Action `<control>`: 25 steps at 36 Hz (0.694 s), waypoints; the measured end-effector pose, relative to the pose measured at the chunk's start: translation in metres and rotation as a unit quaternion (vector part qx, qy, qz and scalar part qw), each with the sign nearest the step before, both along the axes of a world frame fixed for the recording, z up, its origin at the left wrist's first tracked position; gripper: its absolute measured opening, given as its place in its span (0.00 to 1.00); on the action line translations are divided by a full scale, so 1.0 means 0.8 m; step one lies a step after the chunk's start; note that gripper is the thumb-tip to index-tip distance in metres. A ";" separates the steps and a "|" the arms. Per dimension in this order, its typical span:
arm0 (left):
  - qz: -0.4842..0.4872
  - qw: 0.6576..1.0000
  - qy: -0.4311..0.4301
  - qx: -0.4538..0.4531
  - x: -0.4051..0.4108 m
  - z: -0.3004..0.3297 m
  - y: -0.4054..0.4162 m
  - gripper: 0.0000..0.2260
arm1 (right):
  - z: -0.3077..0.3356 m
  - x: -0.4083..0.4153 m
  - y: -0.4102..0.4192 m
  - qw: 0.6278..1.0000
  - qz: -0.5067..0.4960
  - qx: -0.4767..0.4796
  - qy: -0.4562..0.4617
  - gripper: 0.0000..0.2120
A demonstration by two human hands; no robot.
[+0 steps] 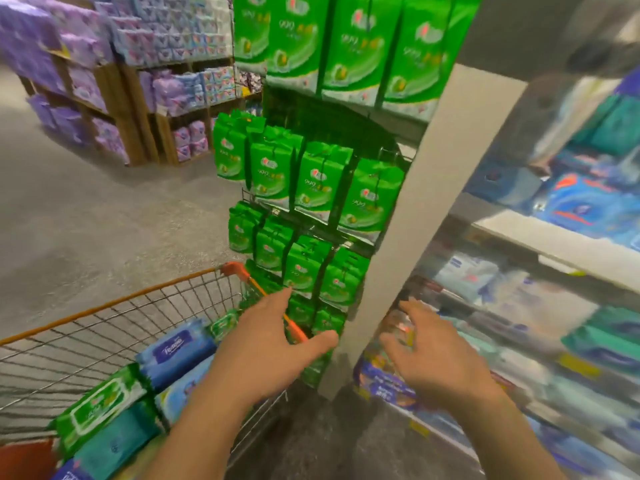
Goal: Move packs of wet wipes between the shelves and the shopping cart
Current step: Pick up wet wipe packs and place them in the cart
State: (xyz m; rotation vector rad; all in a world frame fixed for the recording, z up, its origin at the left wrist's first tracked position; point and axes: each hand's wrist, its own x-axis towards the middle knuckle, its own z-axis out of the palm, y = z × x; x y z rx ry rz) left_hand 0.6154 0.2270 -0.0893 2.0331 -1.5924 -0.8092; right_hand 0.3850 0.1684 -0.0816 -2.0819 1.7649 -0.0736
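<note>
Currently both hands are raised, bare and holding nothing. Left hand [266, 344]: fingers straight and spread, thumb out toward the right, palm down over the orange rim at the near right corner of the shopping cart [114, 306]; contact with the rim cannot be confirmed. Right hand [433, 355]: fingers loosely spread and slightly bent, reaching toward the lower shelves [554, 244] on its right; it is blurred, and whether the fingertips touch a pack there cannot be told.

Wet wipes packs lie in the cart basket, below and to the left of the left hand: a blue pack [176, 348] just beside the left wrist, a green pack [100, 407] further left and nearer the camera, a teal pack [117, 441] below that. More blue, white and teal packs [585, 206] sit on the shelves beyond and to the right of the right hand, heavily blurred.

Between and beyond the two hands stands a grey upright panel [426, 209]. Green hanging bags [311, 185] fill the wire rack just ahead of the left hand. Purple packages [83, 81] are stacked on wooden shelving far off to the left of both hands.
</note>
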 end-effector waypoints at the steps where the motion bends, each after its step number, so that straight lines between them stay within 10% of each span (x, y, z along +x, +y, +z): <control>1: -0.012 1.000 -0.008 -0.007 -0.012 0.005 -0.002 0.47 | 0.002 -0.016 0.003 1.000 -0.020 -0.002 -0.001 0.33; 25: -0.261 0.963 -0.015 -0.061 -0.488 0.077 -0.013 0.42 | 0.054 -0.481 0.134 0.957 -0.276 -0.046 -0.074 0.32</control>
